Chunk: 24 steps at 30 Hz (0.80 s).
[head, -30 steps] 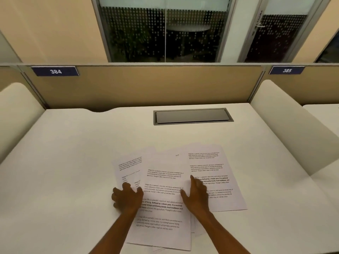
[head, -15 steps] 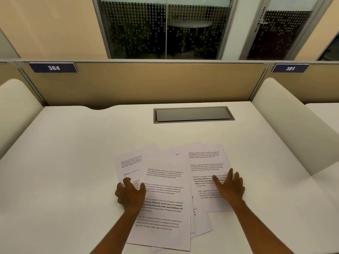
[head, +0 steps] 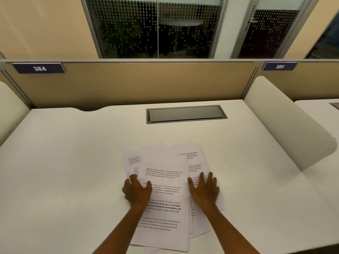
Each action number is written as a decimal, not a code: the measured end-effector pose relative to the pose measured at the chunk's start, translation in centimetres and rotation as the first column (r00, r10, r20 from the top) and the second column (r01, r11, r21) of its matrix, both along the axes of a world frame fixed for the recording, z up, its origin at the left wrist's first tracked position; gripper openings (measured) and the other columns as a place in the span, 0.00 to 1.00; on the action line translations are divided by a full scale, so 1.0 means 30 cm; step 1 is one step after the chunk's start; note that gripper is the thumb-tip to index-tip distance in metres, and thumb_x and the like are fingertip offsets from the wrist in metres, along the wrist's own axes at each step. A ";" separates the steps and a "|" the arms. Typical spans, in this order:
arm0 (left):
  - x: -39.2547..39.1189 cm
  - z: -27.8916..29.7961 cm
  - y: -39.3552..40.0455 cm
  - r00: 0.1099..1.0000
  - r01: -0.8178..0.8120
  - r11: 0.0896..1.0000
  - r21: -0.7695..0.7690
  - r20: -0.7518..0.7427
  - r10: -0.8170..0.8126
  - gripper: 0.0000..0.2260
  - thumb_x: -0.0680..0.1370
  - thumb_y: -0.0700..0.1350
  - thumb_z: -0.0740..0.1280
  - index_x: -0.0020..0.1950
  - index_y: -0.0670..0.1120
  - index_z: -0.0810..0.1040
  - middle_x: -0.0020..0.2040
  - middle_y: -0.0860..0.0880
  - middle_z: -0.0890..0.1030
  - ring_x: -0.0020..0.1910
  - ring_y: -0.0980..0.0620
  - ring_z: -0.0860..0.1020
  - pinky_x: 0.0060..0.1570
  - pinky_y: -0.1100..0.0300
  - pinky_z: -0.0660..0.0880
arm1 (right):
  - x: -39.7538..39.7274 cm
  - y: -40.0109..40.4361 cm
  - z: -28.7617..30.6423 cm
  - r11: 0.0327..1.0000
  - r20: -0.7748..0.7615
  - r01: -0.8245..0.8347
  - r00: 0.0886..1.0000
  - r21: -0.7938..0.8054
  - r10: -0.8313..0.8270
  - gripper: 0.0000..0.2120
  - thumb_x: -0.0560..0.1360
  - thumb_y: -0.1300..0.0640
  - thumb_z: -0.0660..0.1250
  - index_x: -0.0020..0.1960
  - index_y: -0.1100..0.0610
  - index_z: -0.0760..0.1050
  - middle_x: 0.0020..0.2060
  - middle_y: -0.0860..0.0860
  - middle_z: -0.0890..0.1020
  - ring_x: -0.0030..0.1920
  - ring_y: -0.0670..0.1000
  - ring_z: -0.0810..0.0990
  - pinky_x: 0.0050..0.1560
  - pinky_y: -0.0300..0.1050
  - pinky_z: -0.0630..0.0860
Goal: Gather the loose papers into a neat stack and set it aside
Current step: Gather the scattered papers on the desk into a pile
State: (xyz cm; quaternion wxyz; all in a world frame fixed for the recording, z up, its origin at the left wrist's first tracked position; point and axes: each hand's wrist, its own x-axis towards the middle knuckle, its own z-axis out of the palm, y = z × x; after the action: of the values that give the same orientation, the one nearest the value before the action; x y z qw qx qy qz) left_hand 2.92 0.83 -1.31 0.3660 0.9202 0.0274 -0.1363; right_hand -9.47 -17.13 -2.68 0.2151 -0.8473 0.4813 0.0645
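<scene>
Both forearms reach toward twelve o'clock; the left hand (head: 137,192) is curled, the right hand (head: 204,191) flat, fingers spread.

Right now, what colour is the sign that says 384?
Dark blue with white numbers, on the 384 sign, head view.

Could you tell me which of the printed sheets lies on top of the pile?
The white printed centre sheet: its whole page shows uncovered, while the others only peek out beside it.
</scene>
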 end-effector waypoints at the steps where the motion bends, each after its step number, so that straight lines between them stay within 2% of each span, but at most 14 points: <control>1: 0.001 0.003 -0.008 1.000 0.008 1.000 -0.015 -0.003 -0.008 0.25 0.72 0.48 0.72 0.65 0.42 0.68 0.66 0.38 0.71 0.67 0.36 0.66 0.63 0.40 0.69 | 0.006 0.011 0.001 1.000 0.005 -0.001 1.000 0.007 0.001 0.38 0.76 0.31 0.47 0.79 0.51 0.48 0.79 0.56 0.44 0.78 0.59 0.43 0.77 0.60 0.46; 5: 0.005 0.018 -0.038 0.999 0.046 0.990 -0.133 -0.018 -0.049 0.26 0.72 0.47 0.73 0.66 0.43 0.68 0.65 0.39 0.73 0.66 0.37 0.69 0.64 0.42 0.70 | 0.032 0.048 0.004 0.999 0.032 -0.002 0.999 0.039 0.001 0.40 0.74 0.29 0.45 0.79 0.51 0.47 0.79 0.55 0.45 0.78 0.59 0.43 0.77 0.59 0.46; 8: 0.006 0.030 -0.064 0.987 0.150 0.969 -0.197 -0.031 -0.160 0.28 0.72 0.47 0.73 0.68 0.42 0.67 0.66 0.39 0.74 0.65 0.38 0.72 0.66 0.42 0.71 | 0.045 0.078 0.002 0.998 0.053 -0.028 0.998 0.061 0.025 0.41 0.74 0.28 0.45 0.79 0.51 0.46 0.79 0.55 0.44 0.78 0.58 0.43 0.77 0.59 0.45; 13: 0.018 0.037 -0.085 0.957 0.262 0.934 -0.245 -0.062 -0.285 0.35 0.72 0.47 0.74 0.74 0.43 0.61 0.72 0.42 0.69 0.70 0.41 0.69 0.68 0.43 0.70 | 0.050 0.090 0.006 0.995 0.072 -0.050 0.996 0.081 0.044 0.42 0.74 0.29 0.48 0.79 0.52 0.44 0.79 0.54 0.46 0.78 0.58 0.45 0.77 0.57 0.47; 15: 0.026 0.030 -0.073 0.965 0.252 0.950 -0.183 -0.029 -0.262 0.35 0.73 0.47 0.73 0.75 0.44 0.59 0.75 0.40 0.64 0.73 0.39 0.64 0.71 0.42 0.66 | 0.044 0.073 0.012 0.997 0.087 -0.039 0.996 0.064 0.034 0.42 0.75 0.30 0.49 0.79 0.53 0.44 0.79 0.55 0.48 0.78 0.58 0.49 0.76 0.57 0.51; 18: 0.032 0.021 -0.036 0.983 0.182 0.983 0.011 0.012 -0.182 0.33 0.74 0.48 0.71 0.75 0.45 0.60 0.78 0.38 0.56 0.77 0.37 0.56 0.72 0.39 0.59 | 0.023 0.040 0.014 1.000 0.111 -0.005 0.994 0.029 0.001 0.40 0.76 0.33 0.52 0.79 0.54 0.45 0.78 0.55 0.53 0.76 0.58 0.55 0.74 0.56 0.57; 21: 0.025 0.011 0.000 0.990 0.144 0.989 0.024 0.001 -0.144 0.29 0.75 0.47 0.70 0.73 0.44 0.63 0.74 0.37 0.63 0.74 0.36 0.60 0.70 0.39 0.64 | -0.004 0.018 0.003 1.000 0.093 0.021 0.995 -0.016 -0.019 0.39 0.77 0.36 0.55 0.78 0.55 0.47 0.76 0.56 0.58 0.74 0.58 0.59 0.72 0.54 0.62; 24: -0.002 -0.002 0.012 0.983 0.182 0.983 -0.004 0.011 -0.182 0.25 0.75 0.45 0.69 0.70 0.43 0.67 0.70 0.40 0.69 0.71 0.39 0.65 0.68 0.43 0.67 | -0.011 0.018 -0.009 0.998 0.087 0.033 0.996 -0.045 -0.029 0.38 0.77 0.37 0.57 0.78 0.57 0.49 0.74 0.56 0.61 0.71 0.58 0.62 0.69 0.52 0.65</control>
State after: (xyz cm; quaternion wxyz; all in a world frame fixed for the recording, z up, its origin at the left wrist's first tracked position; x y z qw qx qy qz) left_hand 2.88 1.20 -1.37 0.3543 0.9187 -0.0591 -0.1642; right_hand -9.80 -16.59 -2.95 0.2172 -0.8464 0.4861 0.0130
